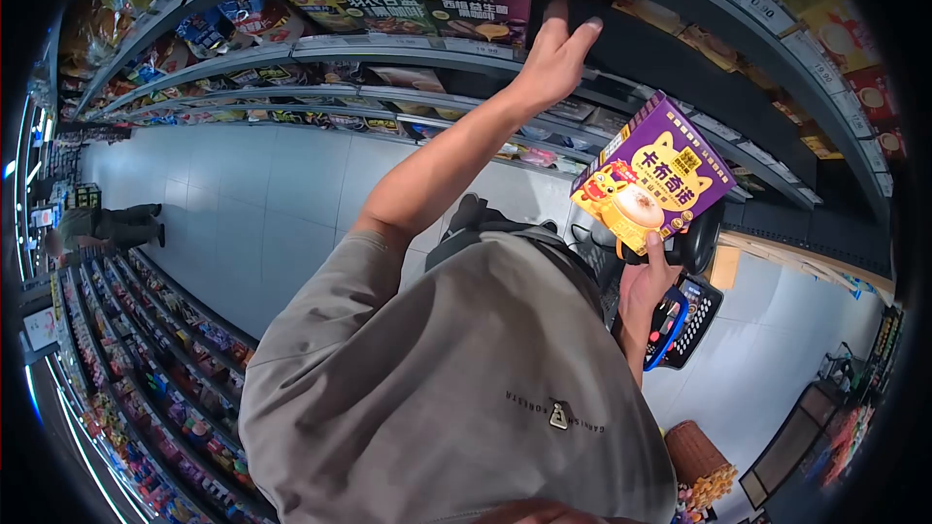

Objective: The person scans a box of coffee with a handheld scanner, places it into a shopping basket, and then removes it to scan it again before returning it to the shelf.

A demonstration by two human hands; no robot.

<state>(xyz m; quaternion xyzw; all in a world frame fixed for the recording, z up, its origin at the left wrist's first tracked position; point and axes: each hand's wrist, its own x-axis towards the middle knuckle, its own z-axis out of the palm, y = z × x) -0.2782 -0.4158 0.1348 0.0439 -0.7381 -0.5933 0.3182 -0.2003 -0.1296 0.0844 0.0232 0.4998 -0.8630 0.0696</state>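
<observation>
My right hand (650, 279) grips a purple and yellow cappuccino box (655, 175) by its lower edge, thumb on the front face. The box is tilted and shows a cup picture and a cat-ear outline. My left hand (553, 60) reaches into a dark gap on the shelf, thumb and a finger apart, with nothing visible between them; its other fingers are partly hidden. Just left of that hand stands a purple box (476, 15), beside dark green boxes (383, 12) on the same shelf.
Below my right hand is a black basket (697, 325) with a blue handle (670, 335). Shelf edges with price tags (757, 5) curve across the top. Another person (107, 228) stands at the far left, near stocked shelves (146, 359). A brown woven basket (696, 451) is at lower right.
</observation>
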